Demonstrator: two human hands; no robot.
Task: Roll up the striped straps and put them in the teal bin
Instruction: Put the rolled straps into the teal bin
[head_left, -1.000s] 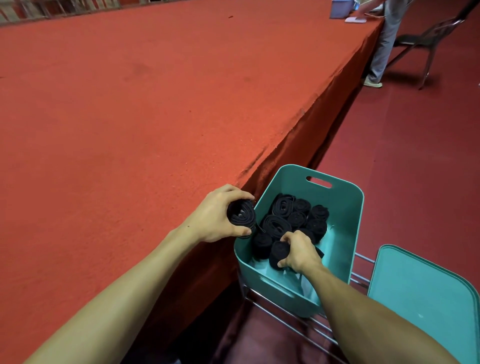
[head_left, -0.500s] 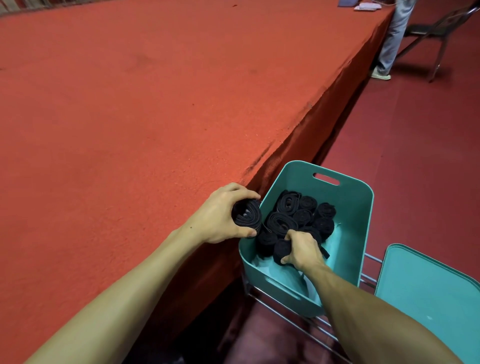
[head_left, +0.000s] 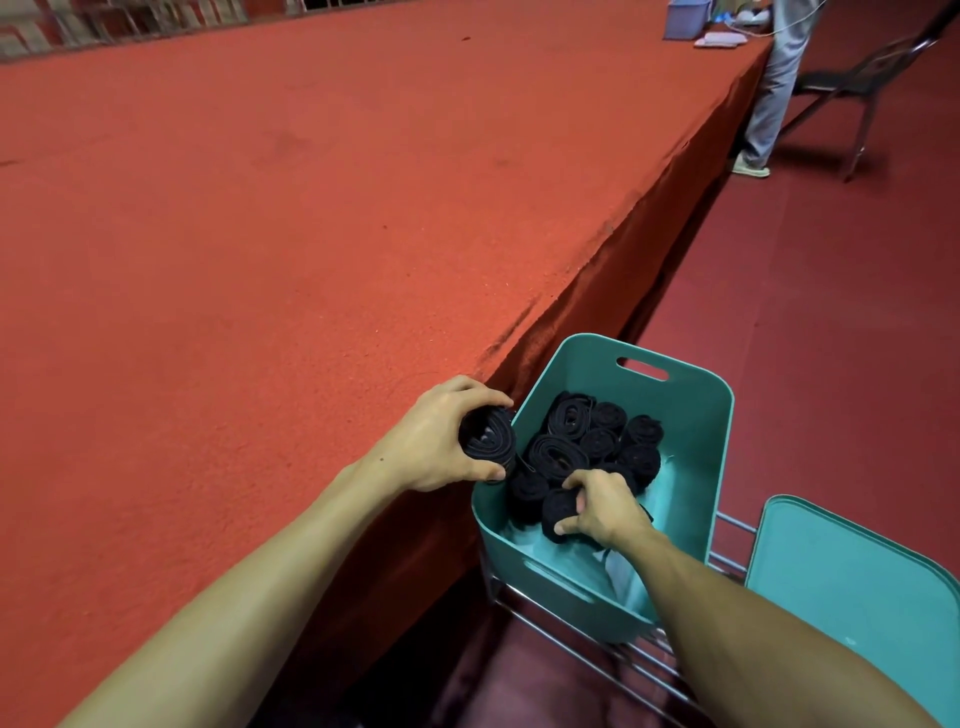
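A rolled strap (head_left: 488, 434) is gripped by the left hand (head_left: 441, 436) at the bin (head_left: 691, 514) rim, lower centre; another roll (head_left: 558, 512) is clutched inside by the right hand (head_left: 605, 506). Unrolling is likely if either is released loosely.

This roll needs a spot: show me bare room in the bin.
Bare floor shows along the right wall of the teal bin and at its near end, by the right hand. Rolled straps crowd the left and far parts.
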